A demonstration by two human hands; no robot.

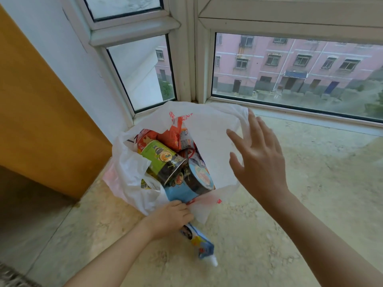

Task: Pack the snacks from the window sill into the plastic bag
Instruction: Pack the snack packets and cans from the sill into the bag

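The left hand grips a blue snack pouch at the plastic bag mouth – its long axis pointing into the bag, nozzle trailing away – while the right hand hovers spread-fingered, empty, over the bag's right side

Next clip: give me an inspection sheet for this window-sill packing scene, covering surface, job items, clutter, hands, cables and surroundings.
Surface: stone window sill, mottled beige, bare to the right of the bag.
Job's things: white plastic bag standing open in the corner; inside, a green snack can lying tilted on a dark can, with orange packets behind; a blue snack pouch at the bag's mouth.
Clutter: nothing seen.
Hands: left hand grips the pouch; right hand open, fingers spread by the bag's rim.
Cables: nothing seen.
Surroundings: white window frames, pink building outside, orange panel on the left.
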